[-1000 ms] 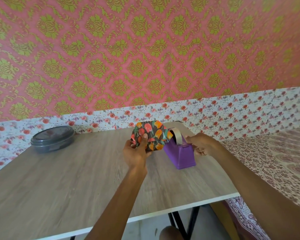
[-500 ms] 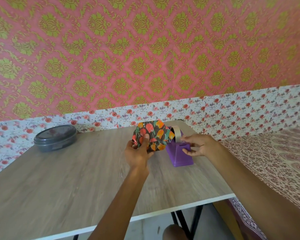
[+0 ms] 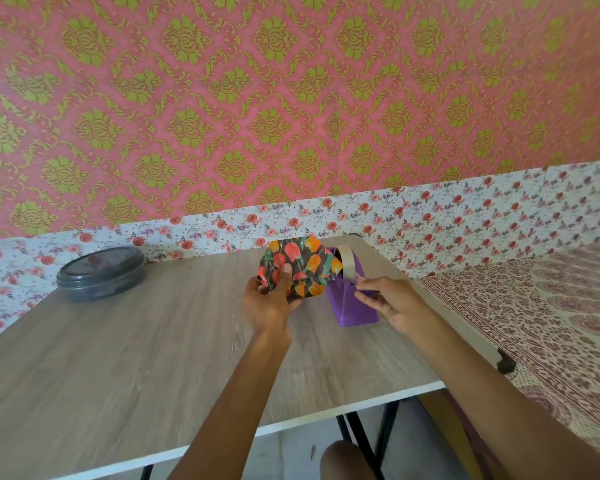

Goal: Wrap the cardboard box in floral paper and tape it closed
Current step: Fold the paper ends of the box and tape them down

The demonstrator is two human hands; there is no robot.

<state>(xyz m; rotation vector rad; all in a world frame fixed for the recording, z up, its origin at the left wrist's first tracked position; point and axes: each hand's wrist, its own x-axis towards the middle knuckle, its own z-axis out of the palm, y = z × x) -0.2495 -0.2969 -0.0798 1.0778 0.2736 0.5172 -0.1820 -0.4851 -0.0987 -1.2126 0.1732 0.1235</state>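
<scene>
The box wrapped in dark floral paper with orange and red flowers is held up above the table. My left hand grips it from below, thumb pressed on its front face. Right beside it stands a purple tape dispenser with a roll of beige tape on top. My right hand is at the dispenser's front and pinches the loose end of the tape between thumb and fingertips. The cardboard itself is hidden under the paper.
A round dark grey lidded container sits at the table's far left. The wooden table ends in a white front edge. A bed with a patterned cover lies close on the right. Wallpapered walls stand behind.
My right hand has shifted from the tape roll's top down to the dispenser's front and now pinches the tape end. The wrapped box stays held in my left hand.
</scene>
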